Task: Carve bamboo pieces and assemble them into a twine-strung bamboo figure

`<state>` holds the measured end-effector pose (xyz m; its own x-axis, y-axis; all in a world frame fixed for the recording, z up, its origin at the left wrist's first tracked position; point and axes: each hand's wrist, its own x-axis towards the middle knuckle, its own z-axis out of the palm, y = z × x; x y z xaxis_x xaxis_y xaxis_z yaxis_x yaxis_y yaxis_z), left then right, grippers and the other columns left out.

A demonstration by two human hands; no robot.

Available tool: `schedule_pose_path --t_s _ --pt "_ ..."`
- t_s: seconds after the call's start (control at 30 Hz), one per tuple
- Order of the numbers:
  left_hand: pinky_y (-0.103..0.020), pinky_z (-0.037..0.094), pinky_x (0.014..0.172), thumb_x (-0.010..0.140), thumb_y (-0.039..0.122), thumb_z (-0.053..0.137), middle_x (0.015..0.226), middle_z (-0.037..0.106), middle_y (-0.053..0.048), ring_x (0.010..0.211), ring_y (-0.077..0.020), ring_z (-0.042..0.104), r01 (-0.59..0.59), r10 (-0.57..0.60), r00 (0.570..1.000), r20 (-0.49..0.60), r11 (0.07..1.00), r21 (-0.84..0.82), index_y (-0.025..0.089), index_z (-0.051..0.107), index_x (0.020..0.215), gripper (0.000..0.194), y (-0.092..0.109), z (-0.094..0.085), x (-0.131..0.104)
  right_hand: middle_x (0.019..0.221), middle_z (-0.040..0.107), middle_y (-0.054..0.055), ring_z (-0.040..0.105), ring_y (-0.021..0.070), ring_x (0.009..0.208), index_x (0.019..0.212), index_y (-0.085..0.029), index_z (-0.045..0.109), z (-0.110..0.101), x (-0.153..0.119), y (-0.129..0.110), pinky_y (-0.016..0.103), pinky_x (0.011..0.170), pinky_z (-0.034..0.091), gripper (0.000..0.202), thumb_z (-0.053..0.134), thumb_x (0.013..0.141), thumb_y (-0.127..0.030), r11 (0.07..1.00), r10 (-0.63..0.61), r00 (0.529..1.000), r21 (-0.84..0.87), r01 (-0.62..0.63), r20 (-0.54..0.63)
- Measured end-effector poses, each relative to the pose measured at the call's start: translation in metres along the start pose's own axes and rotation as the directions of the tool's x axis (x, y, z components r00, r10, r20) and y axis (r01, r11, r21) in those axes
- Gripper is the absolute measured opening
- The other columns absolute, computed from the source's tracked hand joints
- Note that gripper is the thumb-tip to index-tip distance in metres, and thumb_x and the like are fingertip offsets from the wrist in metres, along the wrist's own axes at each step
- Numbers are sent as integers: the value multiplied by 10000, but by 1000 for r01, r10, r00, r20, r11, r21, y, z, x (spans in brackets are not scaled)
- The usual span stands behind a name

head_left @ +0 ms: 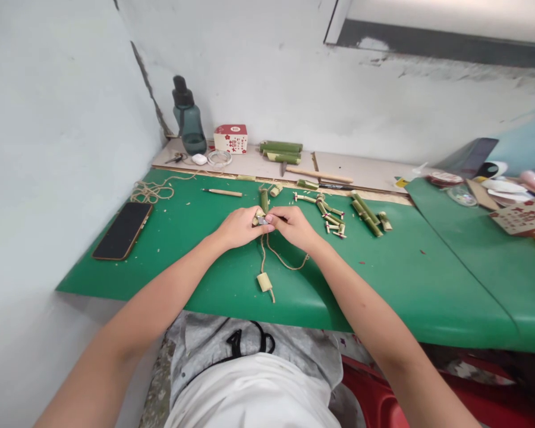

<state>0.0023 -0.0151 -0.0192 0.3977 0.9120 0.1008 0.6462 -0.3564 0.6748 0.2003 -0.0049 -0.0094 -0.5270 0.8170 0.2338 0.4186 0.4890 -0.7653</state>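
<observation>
My left hand (243, 226) and my right hand (292, 226) meet above the green mat, fingers closed. The left fingers are wrapped around a short bamboo piece (256, 219), mostly hidden. Between thumb and finger of my right hand is a small grey, shiny piece (263, 220), too small to name, against the bamboo. A green bamboo tube (264, 200) stands just beyond the fingertips. Twine (289, 266) hangs from below my hands onto the mat. One strand passes through a pale bamboo bead (264, 282) near the front.
A phone (123, 230), coiled twine (151, 191) and wooden-handled tool (223, 192) lie left. A jointed bamboo figure (325, 209) and bamboo tubes (366, 214) lie right. Behind are a hammer (318, 173), bottle (189, 122) and small box (230, 139), before the wall.
</observation>
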Motion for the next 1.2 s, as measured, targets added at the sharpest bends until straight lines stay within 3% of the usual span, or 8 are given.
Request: schedule_pose_path --t_s 0.7,1.0,1.2 --pt "-292 272 597 865 585 642 708 595 4 631 -169 504 28 -26 998 -62 999 29 224 504 783 394 0 0 0 647 506 -10 422 121 631 721 -167 604 4 1 4 256 624 334 351 514 965 -402 1000 -14 996 -15 12 -90" --pt "-277 293 599 839 564 674 713 583 37 630 -158 506 4 -6 999 -47 1000 -26 239 496 913 379 7 0 -4 616 409 -30 352 109 610 663 -171 539 -1 0 -1 260 591 295 436 514 960 -489 995 32 999 91 -35 33" --pt "-268 309 599 829 545 689 745 594 46 639 -148 517 -29 26 999 -37 996 -83 238 480 959 394 6 0 -4 614 410 -28 355 107 614 647 -171 523 -1 0 -1 256 596 298 418 510 958 -449 995 18 998 96 -23 58"
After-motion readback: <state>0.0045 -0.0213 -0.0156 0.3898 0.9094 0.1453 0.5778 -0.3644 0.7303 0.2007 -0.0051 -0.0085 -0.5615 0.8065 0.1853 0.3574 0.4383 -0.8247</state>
